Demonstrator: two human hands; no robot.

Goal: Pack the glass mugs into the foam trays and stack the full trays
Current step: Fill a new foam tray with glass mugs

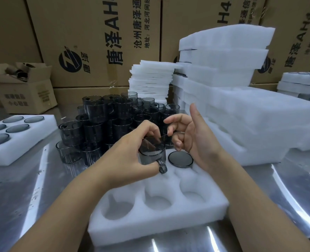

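Note:
My left hand (130, 153) grips a smoky grey glass mug (152, 153) above the far row of a white foam tray (161, 217), its handle pointing toward me. One mug (180, 159) sits upside down in the tray's far right pocket. The near row's three pockets hold nothing. My right hand (192, 135) hovers just right of the held mug with fingers loosely spread, holding nothing. A pile of loose grey mugs (103, 124) stands on the table behind the tray.
A filled foam tray (21, 142) lies at the left. Stacks of foam trays (237, 106) rise at the right, thin foam sheets (150, 80) behind the mugs. Cardboard boxes (99, 40) wall the back. The metal table (23, 193) reflects light.

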